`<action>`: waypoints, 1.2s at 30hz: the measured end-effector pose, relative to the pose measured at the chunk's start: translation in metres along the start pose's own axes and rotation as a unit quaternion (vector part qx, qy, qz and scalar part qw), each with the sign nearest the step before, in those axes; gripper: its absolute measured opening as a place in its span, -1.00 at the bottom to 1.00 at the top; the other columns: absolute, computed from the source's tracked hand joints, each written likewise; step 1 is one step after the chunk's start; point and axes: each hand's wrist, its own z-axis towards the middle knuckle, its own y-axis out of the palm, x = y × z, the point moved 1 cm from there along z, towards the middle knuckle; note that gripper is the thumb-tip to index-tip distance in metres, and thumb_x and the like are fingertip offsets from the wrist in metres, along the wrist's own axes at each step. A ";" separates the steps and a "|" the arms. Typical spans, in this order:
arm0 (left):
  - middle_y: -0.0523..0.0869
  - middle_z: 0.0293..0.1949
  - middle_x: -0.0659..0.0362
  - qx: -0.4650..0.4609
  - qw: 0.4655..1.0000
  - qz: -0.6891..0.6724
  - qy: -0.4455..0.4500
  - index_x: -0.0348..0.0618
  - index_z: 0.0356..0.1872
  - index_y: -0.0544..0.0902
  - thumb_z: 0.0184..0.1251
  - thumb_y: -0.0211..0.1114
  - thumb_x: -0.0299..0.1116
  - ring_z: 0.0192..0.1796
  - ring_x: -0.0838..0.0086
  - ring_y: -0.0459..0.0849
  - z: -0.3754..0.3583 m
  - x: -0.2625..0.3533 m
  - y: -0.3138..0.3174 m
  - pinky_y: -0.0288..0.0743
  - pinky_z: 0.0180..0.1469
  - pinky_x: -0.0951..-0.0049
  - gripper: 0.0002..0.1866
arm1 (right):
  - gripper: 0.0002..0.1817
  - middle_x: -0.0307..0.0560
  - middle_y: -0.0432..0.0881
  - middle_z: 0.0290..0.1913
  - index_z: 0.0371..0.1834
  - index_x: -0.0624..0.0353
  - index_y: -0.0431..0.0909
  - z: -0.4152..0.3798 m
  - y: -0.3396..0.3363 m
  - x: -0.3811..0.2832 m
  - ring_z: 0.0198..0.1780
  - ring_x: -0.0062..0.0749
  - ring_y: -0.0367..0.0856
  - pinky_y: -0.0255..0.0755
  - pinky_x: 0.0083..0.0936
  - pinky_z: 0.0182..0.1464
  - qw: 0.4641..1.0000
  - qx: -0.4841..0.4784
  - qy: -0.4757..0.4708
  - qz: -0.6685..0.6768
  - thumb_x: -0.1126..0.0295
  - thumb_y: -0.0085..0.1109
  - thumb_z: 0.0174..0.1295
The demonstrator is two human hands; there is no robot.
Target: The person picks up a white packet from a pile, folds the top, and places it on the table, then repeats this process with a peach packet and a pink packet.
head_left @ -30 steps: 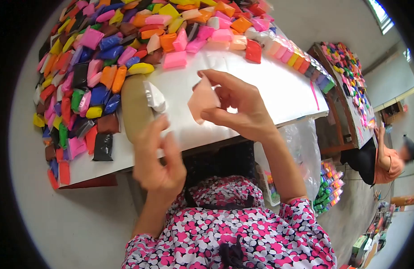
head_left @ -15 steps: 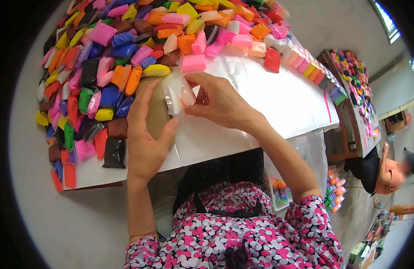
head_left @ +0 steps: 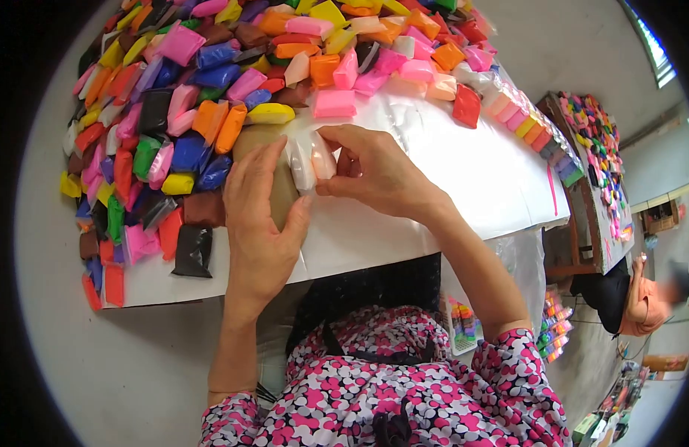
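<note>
Both hands meet near the centre of the frame, over a table [head_left: 404,216] with a white covering. At centre left, the left hand [head_left: 261,223] is curved with thumb and fingers parted, its tips close to the two ends of a white packet [head_left: 302,165] (whether they press on it, I cannot tell). Right of it, the right hand [head_left: 381,175] pinches a peach packet [head_left: 323,158] between thumb and fingers, side by side with the white one. Partly behind the left hand is a flat olive-brown piece [head_left: 285,195].

Many coloured packets [head_left: 199,153] are heaped from the upper left across the top of the frame. One pink packet [head_left: 334,103] lies just above the hands; a red packet [head_left: 466,106] lies farther right. Beyond that, small packs in a row [head_left: 527,127] follow the table's edge. At far right, another person [head_left: 646,302] is beside a second table [head_left: 575,160] bearing more coloured pieces.
</note>
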 end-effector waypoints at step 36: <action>0.59 0.14 0.11 -0.037 0.995 0.054 0.075 -0.07 0.17 0.55 0.10 0.40 -0.24 0.34 0.24 0.37 0.023 -0.011 -0.004 -0.01 0.39 0.09 -0.45 | -0.44 -0.01 0.53 -0.20 0.17 0.29 0.46 -0.010 0.008 0.009 -0.29 -0.34 0.57 0.48 -0.44 -0.20 0.999 0.015 -0.032 -0.029 0.45 0.36 0.04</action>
